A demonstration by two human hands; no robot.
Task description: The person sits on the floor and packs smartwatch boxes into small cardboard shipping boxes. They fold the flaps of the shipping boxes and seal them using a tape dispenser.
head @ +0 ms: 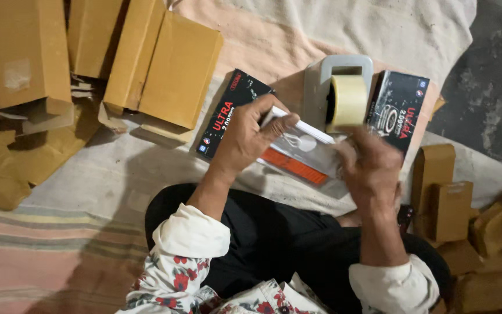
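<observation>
Head view looks down on a cloth (344, 23) spread over the floor, where a person sits cross-legged in black trousers and white floral sleeves. Big brown cartons (164, 64) lie stacked at the upper left, and smaller brown boxes (445, 200) pile up at the right, close by the knee. Two black boxes lie ahead of the hands: one (228, 110) to the left, one (399, 107) to the right. Between them stands a grey tape dispenser (344, 87) with a pale roll. In front of it, both hands hold a clear packet (300, 148) with a white top edge and an orange strip, raised above the lap. The left hand (245, 139) grips its left end, thumb on top, fingers curled. The right hand (373, 168) is blurred, closed around the packet's right end and hiding that corner.
</observation>
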